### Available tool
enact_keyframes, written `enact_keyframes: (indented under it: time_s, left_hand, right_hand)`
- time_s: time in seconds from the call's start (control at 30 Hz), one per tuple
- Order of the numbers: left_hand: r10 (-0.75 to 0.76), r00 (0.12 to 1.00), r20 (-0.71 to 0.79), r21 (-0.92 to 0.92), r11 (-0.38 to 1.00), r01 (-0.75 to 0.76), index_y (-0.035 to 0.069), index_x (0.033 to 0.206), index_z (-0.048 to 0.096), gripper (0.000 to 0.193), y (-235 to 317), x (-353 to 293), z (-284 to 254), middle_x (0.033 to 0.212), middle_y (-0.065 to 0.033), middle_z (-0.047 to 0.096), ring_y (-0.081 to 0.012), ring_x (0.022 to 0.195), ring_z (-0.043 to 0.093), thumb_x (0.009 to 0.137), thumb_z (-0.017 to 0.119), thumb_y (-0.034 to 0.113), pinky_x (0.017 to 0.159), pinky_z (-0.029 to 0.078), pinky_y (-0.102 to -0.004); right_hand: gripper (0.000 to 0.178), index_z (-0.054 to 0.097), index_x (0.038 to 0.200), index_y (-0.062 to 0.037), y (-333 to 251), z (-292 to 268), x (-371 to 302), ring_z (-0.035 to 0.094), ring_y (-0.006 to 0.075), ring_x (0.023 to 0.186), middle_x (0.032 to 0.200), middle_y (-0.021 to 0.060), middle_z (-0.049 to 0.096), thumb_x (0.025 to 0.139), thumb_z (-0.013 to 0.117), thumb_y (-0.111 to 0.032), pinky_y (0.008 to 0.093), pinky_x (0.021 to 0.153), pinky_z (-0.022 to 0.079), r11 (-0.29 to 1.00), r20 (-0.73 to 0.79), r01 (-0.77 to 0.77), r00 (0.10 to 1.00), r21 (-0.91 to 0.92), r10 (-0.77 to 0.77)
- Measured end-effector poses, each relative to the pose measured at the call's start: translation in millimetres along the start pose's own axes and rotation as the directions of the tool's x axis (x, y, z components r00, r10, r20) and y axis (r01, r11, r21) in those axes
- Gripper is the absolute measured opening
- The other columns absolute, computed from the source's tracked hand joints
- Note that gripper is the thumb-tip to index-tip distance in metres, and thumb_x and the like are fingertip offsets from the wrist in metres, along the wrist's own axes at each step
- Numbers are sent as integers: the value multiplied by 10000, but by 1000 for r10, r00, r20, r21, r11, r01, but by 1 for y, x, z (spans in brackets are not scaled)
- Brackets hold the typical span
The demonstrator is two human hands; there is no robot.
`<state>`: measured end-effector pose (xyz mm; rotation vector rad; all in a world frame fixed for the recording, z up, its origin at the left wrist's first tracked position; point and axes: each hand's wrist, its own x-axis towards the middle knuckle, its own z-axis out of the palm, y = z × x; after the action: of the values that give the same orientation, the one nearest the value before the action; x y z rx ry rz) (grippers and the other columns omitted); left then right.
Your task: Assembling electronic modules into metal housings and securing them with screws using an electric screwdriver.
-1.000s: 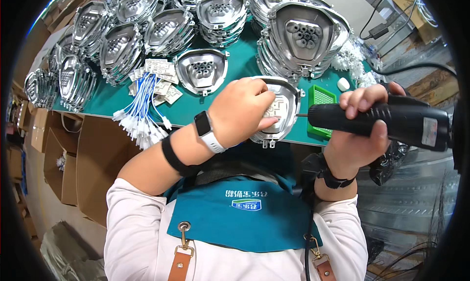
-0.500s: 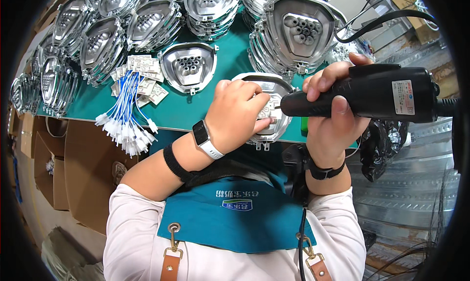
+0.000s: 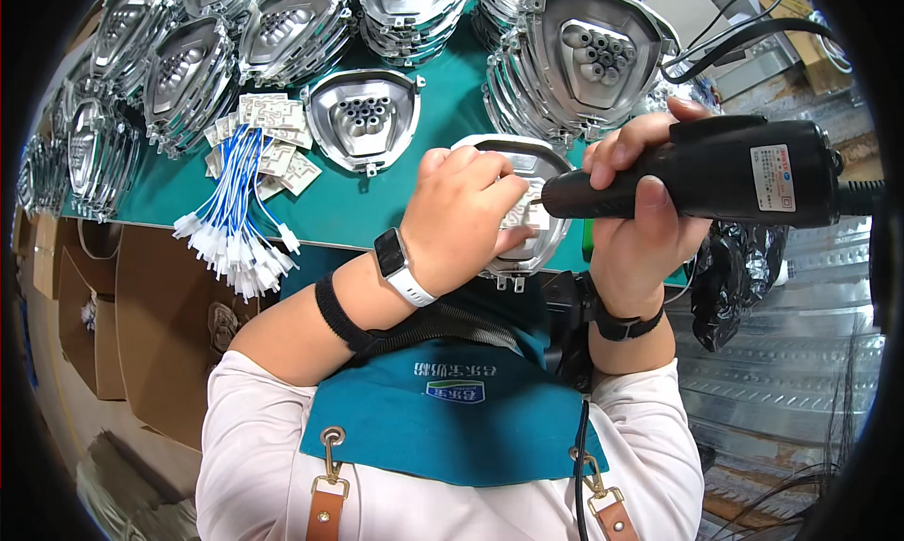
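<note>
My right hand (image 3: 636, 240) is wrapped round a black electric screwdriver (image 3: 716, 176), held level with its tip pointing left. The tip is at a white circuit board (image 3: 537, 215) in a silver lamp housing (image 3: 524, 262) near the table's front edge. My left hand (image 3: 461, 211) bends over that housing, its curled fingers and thumb closed on the board and hiding the housing's left part. A second housing (image 3: 365, 127) lies face up beyond my left hand. To its left, several loose circuit boards (image 3: 273, 117) are heaped, with blue-and-white wires (image 3: 240, 188) ending in white connectors.
Stacks of silver housings (image 3: 603, 51) line the back and left of the green table (image 3: 377, 202). A black cable (image 3: 753, 34) hangs at the upper right. Cardboard boxes (image 3: 160, 324) stand below at left. A black plastic bag (image 3: 725, 287) is at the right.
The screwdriver tip has shifted slightly right and up over the circuit board. My left hand has moved a little to the right and keeps its fingers on the board.
</note>
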<state>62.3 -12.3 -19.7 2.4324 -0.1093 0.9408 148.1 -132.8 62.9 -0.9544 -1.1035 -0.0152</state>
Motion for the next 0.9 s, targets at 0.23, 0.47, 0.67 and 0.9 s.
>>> enact_keyframes:
  time_s: [0.23, 0.47, 0.67, 0.9]
  left_hand:
    - [-9, 1000, -28, -31, 999, 8, 128, 915, 641, 395, -2, -1, 3, 849, -4, 551, -231, 879, 531, 592, 819, 271, 786, 356, -391]
    - [-4, 1000, -22, -22, 1000, 4, 134, 882, 638, 368, 0, 1, 4, 827, -8, 537, -234, 866, 528, 591, 816, 273, 777, 354, -391]
    - [-6, 1000, -3, -4, 1000, 6, 137, 928, 662, 373, 0, -1, 0, 832, -2, 543, -220, 862, 525, 615, 801, 285, 799, 340, -381]
    - [9, 1000, 11, 4, 1000, -9, 122, 911, 673, 396, -1, 6, 0, 815, -7, 558, -223, 808, 526, 569, 817, 259, 761, 348, -362]
  right_hand:
    - [513, 394, 1182, 102, 7, 0, 2, 569, 153, 690, 792, 116, 571, 753, 662, 14, 246, 657, 445, 999, 145, -52, 988, 11, 49]
    - [516, 422, 1187, 76, 7, -5, 7, 559, 140, 681, 803, 101, 585, 762, 688, -46, 257, 642, 454, 988, 211, -131, 971, 84, 111]
    - [670, 345, 1302, -45, -30, -21, 5, 540, 173, 628, 811, 81, 516, 798, 717, -281, 335, 612, 468, 990, 37, 56, 997, 130, -62]
    - [514, 378, 1265, -18, -37, -92, -10, 509, 173, 677, 818, 78, 518, 806, 552, -170, 362, 692, 458, 992, -484, 26, 871, -124, -83]
